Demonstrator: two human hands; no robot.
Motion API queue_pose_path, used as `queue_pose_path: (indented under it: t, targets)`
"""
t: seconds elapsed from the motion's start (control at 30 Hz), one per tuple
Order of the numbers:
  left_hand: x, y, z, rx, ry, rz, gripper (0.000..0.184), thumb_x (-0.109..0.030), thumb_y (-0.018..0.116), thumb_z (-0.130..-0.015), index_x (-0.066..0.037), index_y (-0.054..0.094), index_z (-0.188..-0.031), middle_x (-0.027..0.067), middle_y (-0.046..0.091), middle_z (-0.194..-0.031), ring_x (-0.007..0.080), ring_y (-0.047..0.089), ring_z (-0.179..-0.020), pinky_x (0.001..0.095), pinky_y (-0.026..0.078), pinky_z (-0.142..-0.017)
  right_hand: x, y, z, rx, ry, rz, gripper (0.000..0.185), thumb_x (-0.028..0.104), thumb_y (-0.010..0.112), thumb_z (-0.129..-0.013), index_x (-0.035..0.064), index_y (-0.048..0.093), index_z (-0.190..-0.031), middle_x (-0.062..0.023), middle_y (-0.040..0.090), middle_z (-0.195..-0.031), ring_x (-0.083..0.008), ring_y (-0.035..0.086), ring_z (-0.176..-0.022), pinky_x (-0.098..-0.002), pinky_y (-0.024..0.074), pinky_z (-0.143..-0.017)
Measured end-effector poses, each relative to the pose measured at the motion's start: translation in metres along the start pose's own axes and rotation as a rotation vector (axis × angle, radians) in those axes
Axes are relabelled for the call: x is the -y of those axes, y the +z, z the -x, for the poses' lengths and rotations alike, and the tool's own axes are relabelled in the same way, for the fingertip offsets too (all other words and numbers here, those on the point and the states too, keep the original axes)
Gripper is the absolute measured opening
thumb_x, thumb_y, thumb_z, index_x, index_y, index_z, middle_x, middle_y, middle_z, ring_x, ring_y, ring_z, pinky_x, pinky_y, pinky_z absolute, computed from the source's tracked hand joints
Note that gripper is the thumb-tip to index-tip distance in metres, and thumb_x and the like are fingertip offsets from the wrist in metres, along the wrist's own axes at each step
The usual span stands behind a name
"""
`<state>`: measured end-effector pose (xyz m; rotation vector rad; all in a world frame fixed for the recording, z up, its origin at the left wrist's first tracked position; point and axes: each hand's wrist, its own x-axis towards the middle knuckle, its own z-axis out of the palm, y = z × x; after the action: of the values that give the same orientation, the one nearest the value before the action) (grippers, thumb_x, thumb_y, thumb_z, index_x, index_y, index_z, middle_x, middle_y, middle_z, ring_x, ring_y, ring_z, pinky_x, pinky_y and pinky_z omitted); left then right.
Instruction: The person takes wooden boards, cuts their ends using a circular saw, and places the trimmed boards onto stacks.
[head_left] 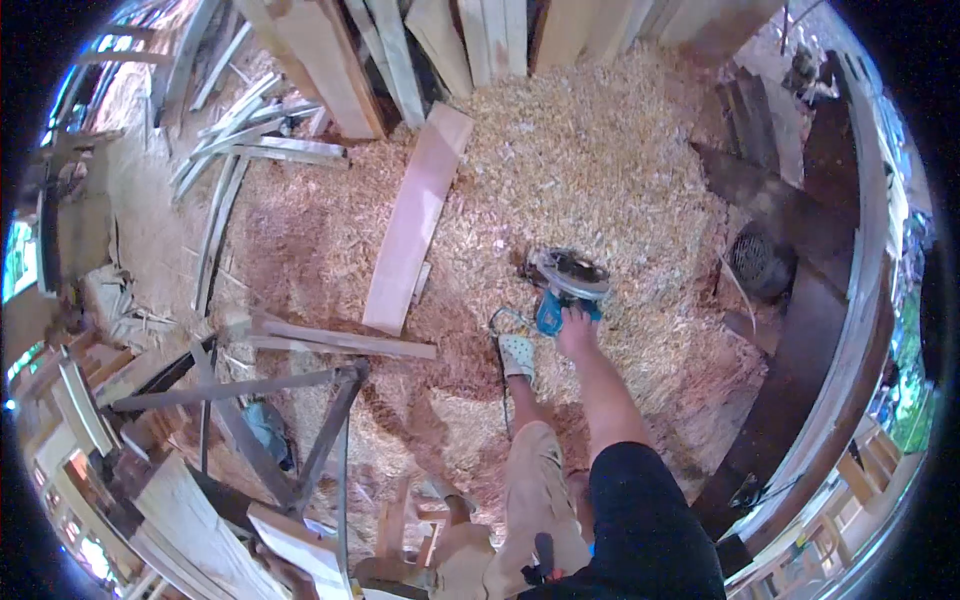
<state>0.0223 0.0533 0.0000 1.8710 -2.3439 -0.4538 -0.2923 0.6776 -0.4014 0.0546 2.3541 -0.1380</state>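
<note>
My right hand [577, 333] is closed round the handle of a blue circular saw [552, 314]. The saw, with its round metal guard [578, 272], is down at the wood shavings in front of my foot. A dark cord [497, 325] loops from the saw past a white clog [516, 357]. At the lower left edge, my left hand [284, 572] is partly in view, its fingers against the edge of a pale wooden board [300, 545]. Part of this hand is hidden by the board.
A wide plank [415, 225] lies on the shavings [590, 160]. Boards [320, 65] lean at the back, and offcuts [235, 140] are piled at the left. A wooden frame [235, 390] stands at the lower left. Dark beams [790, 340] and a round vented machine [757, 258] are on the right.
</note>
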Motion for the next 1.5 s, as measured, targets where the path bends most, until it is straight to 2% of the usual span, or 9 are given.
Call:
queue_pose_path:
  t: [0.27, 0.33, 0.53, 0.63, 0.8, 0.87, 1.07, 1.23, 1.5]
  targets:
    - [0.070, 0.006, 0.017, -0.062, 0.102, 0.537, 0.037, -0.010, 0.060, -0.093, 0.000, 0.053, -0.128, 0.0161, 0.058, -0.126, 0.0283, 0.054, -0.118, 0.0387, 0.040, -0.107, 0.074, -0.042, 0.133, 0.226, -0.289, -0.091, 0.034, 0.026, 0.057, -0.088, 0.0029, 0.069, -0.110, -0.0255, 0.069, -0.104, -0.0455, 0.066, -0.102, -0.0540, 0.0517, -0.090]
    - [-0.065, -0.021, 0.062, -0.270, 0.241, 0.154, 0.041, -0.012, 0.065, -0.088, -0.003, 0.056, -0.127, 0.0229, 0.058, -0.129, 0.0323, 0.060, -0.114, 0.0421, 0.047, -0.099, 0.083, -0.010, 0.156, 0.277, -0.273, -0.113, 0.037, 0.033, 0.055, -0.088, 0.0050, 0.071, -0.105, -0.0258, 0.070, -0.100, -0.0451, 0.067, -0.096, -0.0531, 0.0526, -0.088]
    - [-0.021, 0.005, 0.064, 0.005, 0.047, -0.112, 0.069, -0.061, 0.047, -0.092, -0.004, 0.069, -0.059, 0.0213, 0.064, -0.059, 0.0414, 0.068, -0.065, 0.0522, 0.052, -0.073, 0.137, -0.090, 0.255, 0.460, -0.281, -0.486, 0.027, 0.015, 0.064, -0.092, 0.0005, 0.065, -0.114, -0.0092, 0.069, -0.091, -0.0205, 0.067, -0.075, -0.0330, 0.0560, -0.063]
    - [-0.082, -0.075, 0.084, 0.114, -0.078, 0.075, 0.068, -0.059, 0.048, -0.090, 0.002, 0.065, -0.114, 0.0270, 0.068, -0.099, 0.0428, 0.065, -0.099, 0.0552, 0.043, -0.100, 0.145, -0.111, 0.255, 0.446, -0.377, -0.682, 0.022, 0.016, 0.062, -0.093, 0.0013, 0.063, -0.110, -0.0091, 0.067, -0.089, -0.0229, 0.067, -0.073, -0.0375, 0.0580, -0.061]
    - [0.006, -0.086, 0.063, 0.022, 0.140, 0.081, 0.062, -0.056, 0.051, -0.090, -0.006, 0.062, -0.125, 0.0210, 0.057, -0.133, 0.0377, 0.048, -0.129, 0.0540, 0.032, -0.115, 0.210, -0.177, 0.301, 0.708, -0.282, -0.989, 0.022, 0.023, 0.062, -0.094, 0.0042, 0.059, -0.106, -0.0086, 0.064, -0.088, -0.0211, 0.061, -0.065, -0.0385, 0.0565, -0.056]
    - [0.076, -0.108, 0.045, 0.166, 0.105, 0.018, 0.066, -0.059, 0.050, -0.090, -0.006, 0.059, -0.130, 0.0192, 0.056, -0.137, 0.0358, 0.046, -0.132, 0.0515, 0.031, -0.116, 0.204, -0.170, 0.282, 1.183, -0.331, -1.089, 0.023, 0.028, 0.061, -0.096, 0.0060, 0.058, -0.105, -0.0084, 0.062, -0.088, -0.0196, 0.058, -0.064, -0.0348, 0.0544, -0.055]
    - [0.281, -0.223, 0.037, 0.430, -0.035, -0.198, 0.081, -0.067, 0.048, -0.092, -0.005, 0.048, -0.144, 0.0138, 0.053, -0.146, 0.0300, 0.041, -0.141, 0.0439, 0.028, -0.119, 0.310, -0.162, 0.461, 1.307, -0.163, -0.967, 0.034, 0.036, 0.064, -0.093, 0.0055, 0.056, -0.105, -0.0105, 0.063, -0.088, -0.0284, 0.067, -0.084, -0.0378, 0.0537, -0.069]
    - [0.410, -0.157, 0.004, -0.040, 0.494, -0.062, 0.081, -0.072, 0.037, -0.094, -0.011, 0.049, -0.146, 0.0252, 0.059, -0.134, 0.0406, 0.050, -0.133, 0.0493, 0.035, -0.114, 0.367, -0.130, 0.544, 1.053, -0.151, -0.820, 0.056, 0.047, 0.059, -0.097, 0.0014, 0.054, -0.128, -0.0165, 0.065, -0.123, -0.0284, 0.066, -0.099, -0.0415, 0.0554, -0.086]
    - [0.372, -0.212, -0.038, 0.388, 0.159, -0.358, 0.076, -0.067, 0.043, -0.095, -0.004, 0.055, -0.137, 0.0268, 0.064, -0.121, 0.0415, 0.057, -0.121, 0.0482, 0.039, -0.110, 0.394, -0.078, 0.529, 0.946, -0.144, -0.834, 0.077, 0.064, 0.051, -0.097, 0.0007, 0.046, -0.140, -0.0268, 0.060, -0.128, -0.0354, 0.064, -0.108, -0.0479, 0.0549, -0.086]
